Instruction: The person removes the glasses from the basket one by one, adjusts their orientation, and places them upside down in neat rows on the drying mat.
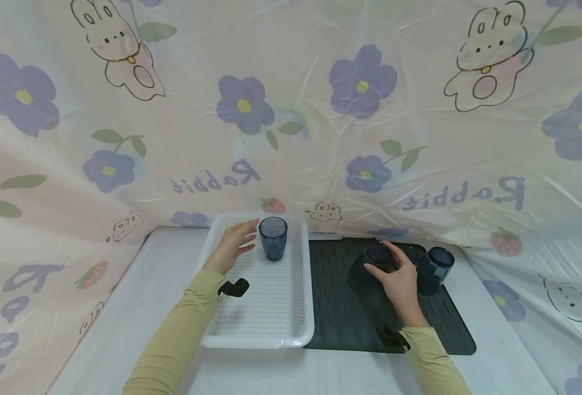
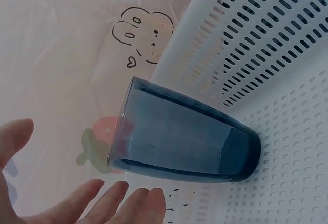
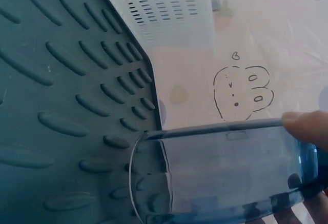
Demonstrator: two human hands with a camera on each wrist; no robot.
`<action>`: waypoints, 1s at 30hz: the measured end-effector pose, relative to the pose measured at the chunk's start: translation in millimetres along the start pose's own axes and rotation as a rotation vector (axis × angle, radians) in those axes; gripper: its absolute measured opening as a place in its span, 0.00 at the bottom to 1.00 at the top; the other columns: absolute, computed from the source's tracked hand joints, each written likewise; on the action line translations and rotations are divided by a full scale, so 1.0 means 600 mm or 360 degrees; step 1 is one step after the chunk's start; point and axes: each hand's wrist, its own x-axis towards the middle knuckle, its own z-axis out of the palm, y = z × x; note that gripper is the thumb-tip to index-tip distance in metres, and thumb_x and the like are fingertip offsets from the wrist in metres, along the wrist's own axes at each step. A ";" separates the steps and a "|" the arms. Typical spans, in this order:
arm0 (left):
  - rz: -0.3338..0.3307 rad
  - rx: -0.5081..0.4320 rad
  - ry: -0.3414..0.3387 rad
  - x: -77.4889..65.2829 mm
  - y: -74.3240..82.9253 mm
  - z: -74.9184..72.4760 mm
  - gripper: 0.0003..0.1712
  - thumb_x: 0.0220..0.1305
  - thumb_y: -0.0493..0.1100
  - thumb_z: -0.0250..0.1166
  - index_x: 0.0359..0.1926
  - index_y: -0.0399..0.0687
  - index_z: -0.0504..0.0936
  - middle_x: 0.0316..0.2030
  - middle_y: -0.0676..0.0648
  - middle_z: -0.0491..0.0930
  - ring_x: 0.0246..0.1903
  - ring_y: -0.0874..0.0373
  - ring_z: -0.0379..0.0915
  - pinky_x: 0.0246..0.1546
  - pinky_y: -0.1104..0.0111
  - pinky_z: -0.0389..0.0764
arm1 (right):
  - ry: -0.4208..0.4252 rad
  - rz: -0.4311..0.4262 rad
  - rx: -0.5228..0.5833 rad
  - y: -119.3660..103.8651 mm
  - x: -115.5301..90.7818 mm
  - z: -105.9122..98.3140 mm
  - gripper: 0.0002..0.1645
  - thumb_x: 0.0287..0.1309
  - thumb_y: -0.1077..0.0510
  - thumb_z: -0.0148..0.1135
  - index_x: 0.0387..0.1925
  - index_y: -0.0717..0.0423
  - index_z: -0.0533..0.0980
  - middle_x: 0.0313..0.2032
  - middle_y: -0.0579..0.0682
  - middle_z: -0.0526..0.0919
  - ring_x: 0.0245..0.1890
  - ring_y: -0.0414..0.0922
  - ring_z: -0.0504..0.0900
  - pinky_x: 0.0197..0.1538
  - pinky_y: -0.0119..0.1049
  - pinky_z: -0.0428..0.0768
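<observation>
A blue drinking glass stands upright at the far end of the white perforated basket. My left hand is beside it, fingers loosely extended; in the left wrist view the fingertips lie near the glass with a gap between. With my right hand I grip another blue glass, thumb and fingers around its base end. That glass is upside down, its rim facing the dark ridged mat in the right wrist view.
To the right of my right hand, another blue glass stands on the mat, and part of a dark glass shows behind my fingers. Basket and mat lie side by side on a white table. A rabbit-and-flower patterned curtain hangs close behind.
</observation>
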 end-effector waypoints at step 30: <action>0.0172 0.0150 -0.0041 0.015 -0.008 0.006 0.36 0.64 0.57 0.62 0.64 0.39 0.69 0.65 0.41 0.64 0.65 0.41 0.57 0.65 0.52 0.63 | 0.0021 -0.0048 -0.0102 0.019 0.004 0.020 0.42 0.42 0.69 0.76 0.62 0.55 0.71 0.59 0.57 0.74 0.58 0.52 0.73 0.55 0.50 0.76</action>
